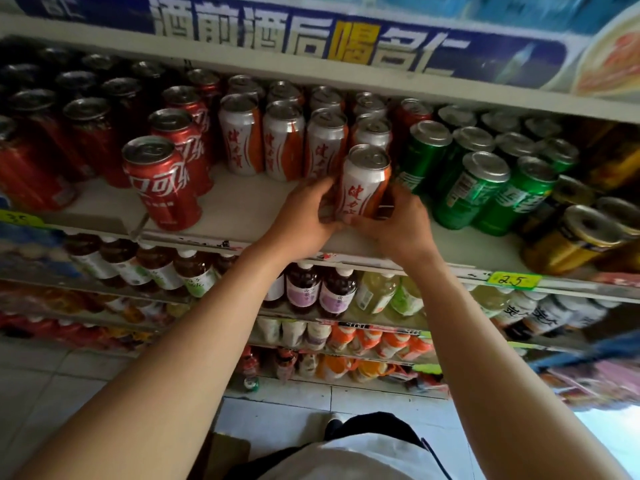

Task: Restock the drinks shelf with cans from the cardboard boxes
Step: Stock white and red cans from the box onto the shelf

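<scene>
Two bare hands, left hand [304,216] and right hand [398,226], fingers curled round one white-orange can [363,183], upright, top up, at the shelf [242,202] front, red cans [162,181] left, two green cans [485,188] nearest right, four matching white cans [284,140] behind.

An upright white-and-orange can [363,181] stands at the shelf [242,202] front, just beside green cans [474,188].
</scene>
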Motion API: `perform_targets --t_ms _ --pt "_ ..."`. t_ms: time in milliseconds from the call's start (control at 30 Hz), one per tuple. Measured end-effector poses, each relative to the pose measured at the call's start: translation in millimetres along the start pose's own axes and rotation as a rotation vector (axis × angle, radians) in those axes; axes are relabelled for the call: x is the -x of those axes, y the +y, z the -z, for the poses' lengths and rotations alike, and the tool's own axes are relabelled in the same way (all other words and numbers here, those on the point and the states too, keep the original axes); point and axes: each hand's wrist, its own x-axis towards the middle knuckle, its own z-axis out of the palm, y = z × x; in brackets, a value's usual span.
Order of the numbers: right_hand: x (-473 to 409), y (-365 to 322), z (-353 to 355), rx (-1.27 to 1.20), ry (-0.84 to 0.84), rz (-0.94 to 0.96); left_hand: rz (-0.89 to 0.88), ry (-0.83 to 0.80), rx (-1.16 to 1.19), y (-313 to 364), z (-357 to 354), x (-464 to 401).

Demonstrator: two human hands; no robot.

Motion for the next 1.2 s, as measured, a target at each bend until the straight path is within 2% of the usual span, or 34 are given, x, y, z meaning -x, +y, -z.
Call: perform_targets --t_ms 100,267,400,633,667,733,800,833,867,900,967,1067,1133,1200 --pt "-1.3 4.7 -0.3 0.004 0.014 -0.023 0.079 -0.044 0.03 -1.7 2.1 2.7" --pt "-7.3 9.6 -2.1 -0.016 -0.028 -0.081 0.085 -0.13 -0.07 -1.6 2.4 5.8" --pt "-8.7 9.7 -2.2 -0.088 -0.076 -0.101 0.073 -0.137 -0.131 -0.4 2.3 4.2" --pt "-5.5 3.4 1.8 -0.045 -0.136 -0.149 0.04 -0.102 -0.165 8.4 6.5 9.1" --pt "-3.5 1.7 4.6 -0.006 -0.11 -0.161 0.03 -0.066 -0.159 13.6 9.5 13.1" --pt "10.0 -7.2 10.2 0.079 0.068 -0.122 -0.034 0.062 -0.114 21.6 19.6 28.8" --pt "41.2 -27.1 8.1 0.059 0.317 0.055 -0.125 0.236 -0.057 22.6 34.6 58.0" --pt "60.1 -40.8 2.2 0.013 0.369 0.155 -0.142 0.314 -0.039 17.3 41.4 73.5" --pt "80.2 -53.7 -11.0 -0.05 0.314 0.229 -0.112 0.386 -0.039 6.4 48.1 93.7" --pt "97.8 -63.0 -29.0 -0.122 0.185 0.276 -0.05 0.438 -0.052 -10.5 54.0 114.6" --pt "125.4 -69.4 -69.2 -0.185 -0.187 0.289 0.117 0.424 -0.082 -50.1 59.9 153.5" --pt "158.5 -65.4 -155.8 -0.094 -0.761 0.263 0.453 0.368 -0.093 -125.2 74.3 232.0" --pt "177.3 -53.3 -211.5 -0.066 -0.99 0.188 0.682 0.411 -0.08 -173.3 75.5 286.5" --pt "204.7 -36.1 -272.5 -0.043 -1.176 0.17 0.902 0.523 -0.037 -214.3 72.4 349.8"
